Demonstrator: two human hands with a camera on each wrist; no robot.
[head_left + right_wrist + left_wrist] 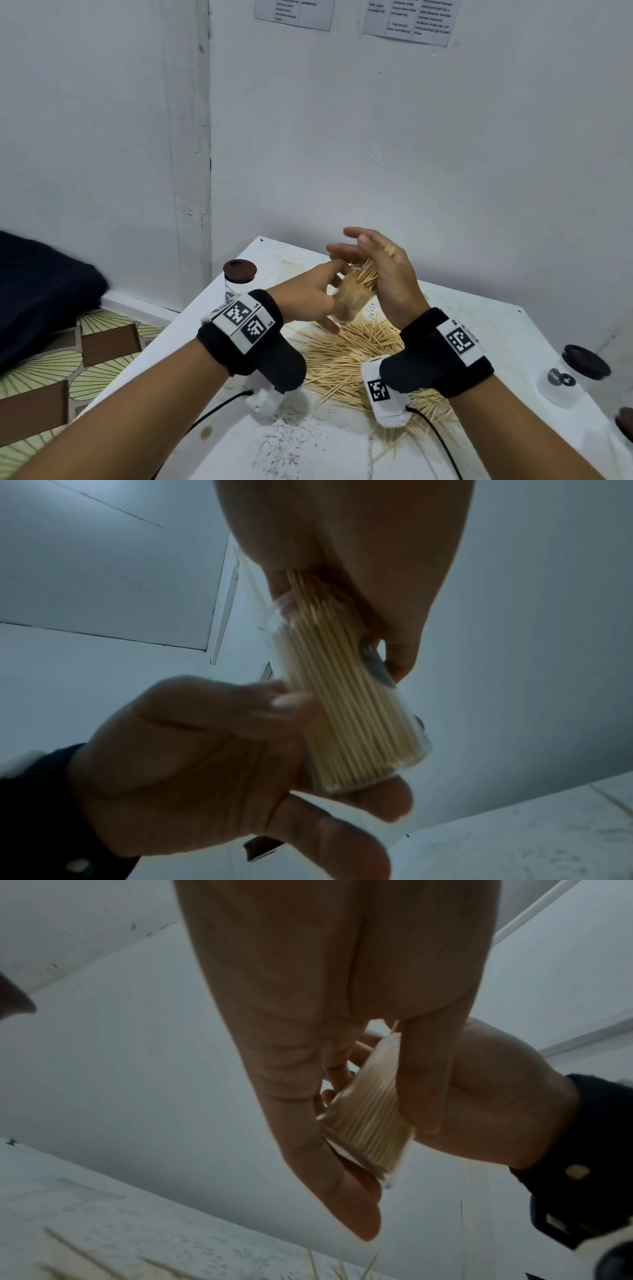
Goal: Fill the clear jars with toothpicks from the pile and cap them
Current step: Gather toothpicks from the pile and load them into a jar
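Observation:
Above the table, my left hand (325, 298) grips a clear jar (352, 296) packed with toothpicks and tilts it to the right. In the left wrist view my left-hand fingers (308, 1069) wrap the jar (369, 1118) near its base. My right hand (376, 263) lies over the jar's mouth, fingers straight, its palm against a bunch of toothpicks (366, 275) sticking out of the opening. The right wrist view shows those toothpicks running from the jar (356, 723) up into my right palm (359, 547). The loose toothpick pile (349, 356) lies on the table below both hands.
A jar with a brown lid (238, 274) stands at the back left corner of the white table (308, 445). Another dark-lidded jar (568, 373) stands at the right, and a third lid (625, 423) shows at the right edge. Dark cloth (41, 291) lies left of the table.

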